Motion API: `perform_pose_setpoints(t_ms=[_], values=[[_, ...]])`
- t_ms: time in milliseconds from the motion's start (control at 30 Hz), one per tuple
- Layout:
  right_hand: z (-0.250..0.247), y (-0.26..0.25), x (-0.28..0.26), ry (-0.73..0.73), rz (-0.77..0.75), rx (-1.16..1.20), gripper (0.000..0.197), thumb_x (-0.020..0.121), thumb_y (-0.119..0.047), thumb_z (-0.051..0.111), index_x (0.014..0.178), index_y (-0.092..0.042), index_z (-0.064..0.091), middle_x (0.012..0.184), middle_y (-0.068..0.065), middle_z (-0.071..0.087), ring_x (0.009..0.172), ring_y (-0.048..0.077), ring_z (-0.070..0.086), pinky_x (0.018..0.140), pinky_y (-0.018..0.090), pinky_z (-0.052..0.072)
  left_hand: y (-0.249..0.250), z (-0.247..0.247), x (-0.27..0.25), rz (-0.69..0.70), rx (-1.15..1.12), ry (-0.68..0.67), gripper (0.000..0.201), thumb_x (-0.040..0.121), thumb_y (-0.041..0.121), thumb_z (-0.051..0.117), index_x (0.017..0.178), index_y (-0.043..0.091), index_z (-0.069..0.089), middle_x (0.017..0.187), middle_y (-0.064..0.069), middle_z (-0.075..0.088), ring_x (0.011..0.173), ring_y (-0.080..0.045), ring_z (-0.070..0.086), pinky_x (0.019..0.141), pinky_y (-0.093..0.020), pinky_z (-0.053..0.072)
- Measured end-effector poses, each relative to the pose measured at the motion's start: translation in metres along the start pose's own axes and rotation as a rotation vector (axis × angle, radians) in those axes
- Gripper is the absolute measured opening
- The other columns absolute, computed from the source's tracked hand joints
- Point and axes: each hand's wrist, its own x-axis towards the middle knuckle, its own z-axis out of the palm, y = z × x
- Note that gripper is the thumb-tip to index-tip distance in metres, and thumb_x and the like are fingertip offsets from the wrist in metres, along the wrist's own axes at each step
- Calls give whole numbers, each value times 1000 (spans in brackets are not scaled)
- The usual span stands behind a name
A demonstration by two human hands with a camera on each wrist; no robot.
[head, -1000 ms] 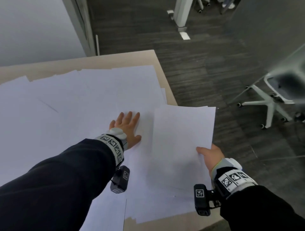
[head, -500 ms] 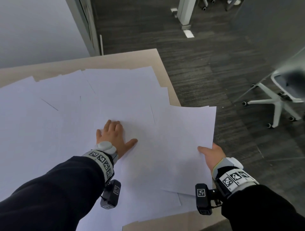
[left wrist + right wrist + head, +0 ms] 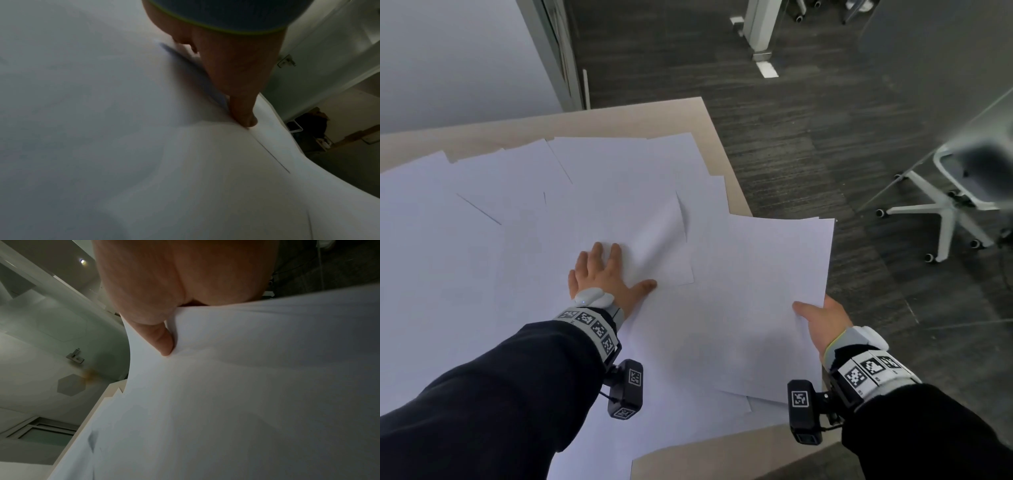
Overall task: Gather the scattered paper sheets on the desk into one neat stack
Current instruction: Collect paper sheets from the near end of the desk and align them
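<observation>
White paper sheets [image 3: 482, 274] covered your tan wooden table [image 3: 619, 113]. Your left hand [image 3: 602, 277] lay flat, pressing one; your right hand [image 3: 822, 318] pinched the gathered bundle [image 3: 756, 291]. Sliding slowly would have avoided buckling.

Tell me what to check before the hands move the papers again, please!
1. Right hand grips the gathered sheets by their near right corner, thumb on top: ok.
2. Left hand lies flat on the loose sheets, fingers straight: ok.
3. Sheet beside the left hand lies flat: not ok, one edge is lifted and curled.
4. All paper rests over the desk: not ok, the gathered sheets stick out past the right edge.
5. Papers form one neat stack: not ok, many are spread across the desk.
6. How many sheets the right hand holds: cannot tell.
</observation>
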Motion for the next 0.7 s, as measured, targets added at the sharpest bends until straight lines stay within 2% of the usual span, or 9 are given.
perform_pose_setpoints(t_ms=[100,167,300,400,467,533,633,667,700], values=[[-5,4,-4,-12,7,16,20,90,-3,61,106,-14,65,95,7,70,86,28,65,87,40,51,-5,-9,-1,10,-57,-3,86,81,77,49,154,41,22,166,6,11,153,-24,5,123,-47,14],[-5,5,-5,-26,10,36,18,90,-3,61,102,-15,66,93,5,70,86,28,66,86,40,51,-8,-14,1,37,-81,-24,78,84,76,44,153,42,27,165,8,16,153,-23,8,123,-47,16],[2,9,-9,-64,23,46,18,89,-5,63,101,-17,68,97,7,72,88,29,68,83,41,54,-10,-14,-14,147,-97,-48,84,81,85,37,153,41,29,166,11,16,153,-18,9,123,-47,16],[14,11,-13,-89,35,63,20,89,-8,64,107,-14,69,103,12,72,93,33,68,92,50,53,0,-8,-36,281,-69,-89,92,76,91,33,153,42,27,166,15,13,154,-15,4,124,-46,14],[21,12,-17,-100,35,72,23,91,-10,63,113,-12,68,100,9,73,93,32,68,93,49,53,9,-2,-53,358,-51,-120,93,73,93,33,151,43,31,166,15,12,154,-15,1,124,-46,10],[29,13,-21,-99,35,78,28,93,-22,61,119,-12,66,101,6,72,94,30,68,94,47,52,17,5,-72,412,-27,-158,94,71,94,34,150,42,34,166,15,12,154,-13,-1,125,-45,5],[36,10,-28,-102,77,3,57,86,-61,54,124,-19,62,115,-1,68,109,26,62,107,43,42,26,15,-99,463,45,-231,100,67,96,35,151,42,31,167,14,6,154,-12,-6,124,-47,-1],[38,10,-30,-116,80,-7,57,85,-65,53,121,-22,61,113,-4,67,111,23,61,107,40,40,28,17,-105,474,72,-254,103,65,97,35,152,42,28,167,14,3,153,-12,-8,123,-48,-2],[39,11,-34,-135,65,14,46,87,-60,56,116,-24,61,109,-5,68,107,20,62,104,37,42,30,19,-112,482,91,-266,106,63,98,35,153,43,25,167,14,-1,153,-13,-10,123,-50,-3]])
